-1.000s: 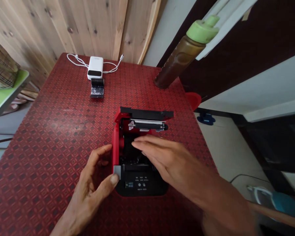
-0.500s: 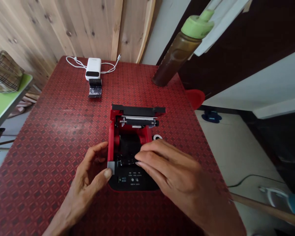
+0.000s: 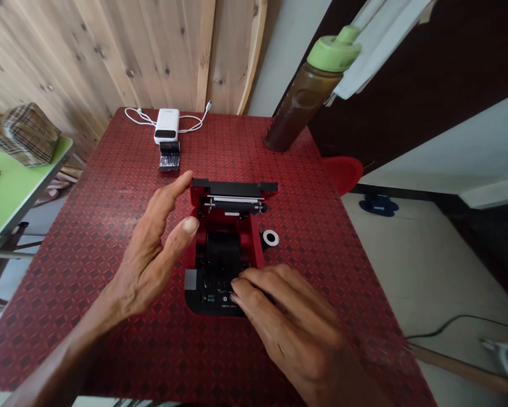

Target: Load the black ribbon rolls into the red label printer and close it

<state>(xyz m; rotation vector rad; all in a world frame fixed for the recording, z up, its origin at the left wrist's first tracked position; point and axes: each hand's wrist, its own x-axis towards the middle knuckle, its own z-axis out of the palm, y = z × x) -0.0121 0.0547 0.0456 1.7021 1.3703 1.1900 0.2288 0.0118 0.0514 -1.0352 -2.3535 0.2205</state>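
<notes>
A small red and black printer (image 3: 224,249) sits in the middle of the red patterned table (image 3: 109,198), its lid (image 3: 234,185) flipped up at the back and the paper bay bare. My left hand (image 3: 158,249) hovers open at the printer's left side, index finger stretched toward the lid's left corner. My right hand (image 3: 287,316) lies over the printer's black front panel, fingers together and flat, fingertips at the buttons; it holds nothing. A small white ring (image 3: 271,238) lies on the table just right of the printer.
A white power bank (image 3: 166,124) with a white cable and a small black part (image 3: 169,156) lie at the table's far end. A brown bottle with a green cap (image 3: 311,85) stands at the far right corner. A green table (image 3: 8,186) stands left, wooden wall behind.
My left hand left the printer's front left corner and rose toward the lid. My right hand slid back from the paper bay to the front panel. The white ring came into view.
</notes>
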